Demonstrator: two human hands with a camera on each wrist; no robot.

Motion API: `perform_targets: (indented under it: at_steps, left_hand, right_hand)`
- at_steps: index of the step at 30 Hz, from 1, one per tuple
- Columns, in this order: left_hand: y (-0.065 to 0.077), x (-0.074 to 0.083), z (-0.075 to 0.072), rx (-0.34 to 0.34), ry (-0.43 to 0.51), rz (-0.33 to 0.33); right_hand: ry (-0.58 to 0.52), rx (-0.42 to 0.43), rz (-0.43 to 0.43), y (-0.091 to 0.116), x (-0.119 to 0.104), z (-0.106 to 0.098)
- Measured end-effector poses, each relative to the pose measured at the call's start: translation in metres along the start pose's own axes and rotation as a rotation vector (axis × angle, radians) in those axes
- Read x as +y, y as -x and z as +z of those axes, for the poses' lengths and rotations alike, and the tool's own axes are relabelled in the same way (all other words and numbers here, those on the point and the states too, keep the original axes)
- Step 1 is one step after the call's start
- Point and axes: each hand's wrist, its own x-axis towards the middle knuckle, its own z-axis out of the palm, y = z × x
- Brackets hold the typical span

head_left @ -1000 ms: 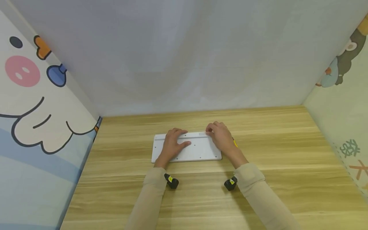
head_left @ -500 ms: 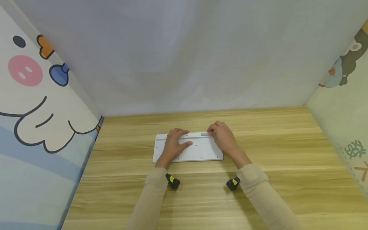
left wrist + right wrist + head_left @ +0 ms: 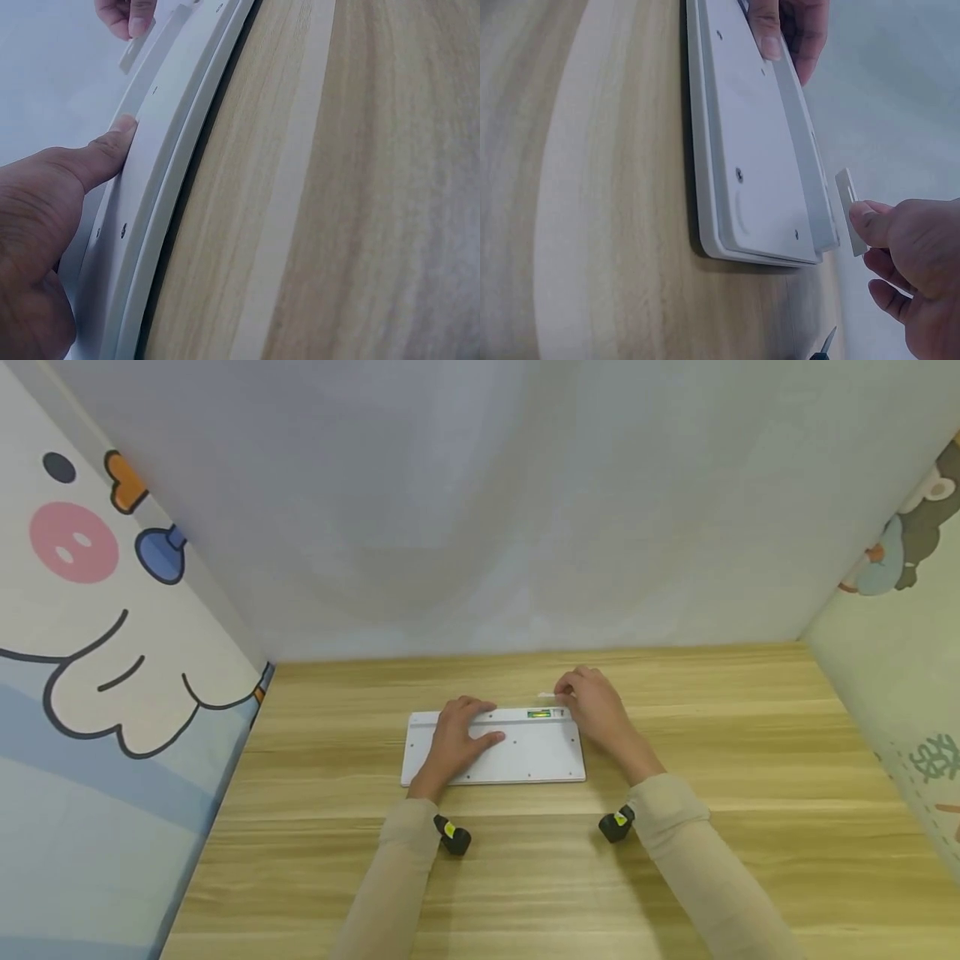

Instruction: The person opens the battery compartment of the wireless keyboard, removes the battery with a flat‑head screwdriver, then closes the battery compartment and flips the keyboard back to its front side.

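Observation:
A white keyboard lies face down on the wooden table, screws showing in its underside. In the head view, an uncovered battery slot along its raised far edge holds a green battery. My left hand holds the keyboard left of its middle, thumb on the underside and fingers over the far edge. My right hand pinches a thin white battery cover between thumb and fingers. The cover is apart from the keyboard, just beyond its far right corner.
A pointed metal tip on a dark handle shows at the bottom of the right wrist view, close to the right hand. The wooden table ends at a pale back wall. Cartoon-printed panels flank it.
My right hand has lifted the battery cover off the keyboard and moved slightly right and away, uncovering the slot and the green battery. The left hand keeps its hold on the keyboard.

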Motion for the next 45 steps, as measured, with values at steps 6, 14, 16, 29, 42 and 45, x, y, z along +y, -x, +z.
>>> perform_targets:
  at_steps: [6, 14, 16, 29, 42, 45]
  left_hand:
    - [0.001, 0.002, 0.001, -0.007, 0.007, -0.005]
    - [0.002, 0.005, 0.004, -0.007, -0.005, 0.003]
    - [0.002, 0.005, 0.004, -0.005, -0.003, 0.006]
    - [0.002, 0.004, 0.004, -0.007, -0.019, 0.011]
    - [0.000, 0.000, 0.002, 0.003, -0.020, 0.012]
    - [-0.001, -0.002, 0.001, 0.010, -0.022, 0.014]
  right_hand:
    - [0.020, -0.036, 0.031, -0.007, 0.008, 0.003]
    - [0.029, -0.075, 0.078, -0.013, 0.016, 0.006]
    - [0.030, -0.082, 0.078, -0.014, 0.018, 0.008]
    - [0.019, -0.138, 0.105, -0.021, 0.019, 0.013]
    - [0.003, -0.127, 0.082, -0.023, 0.016, 0.013]
    - [0.001, -0.118, 0.069, -0.023, 0.015, 0.013]
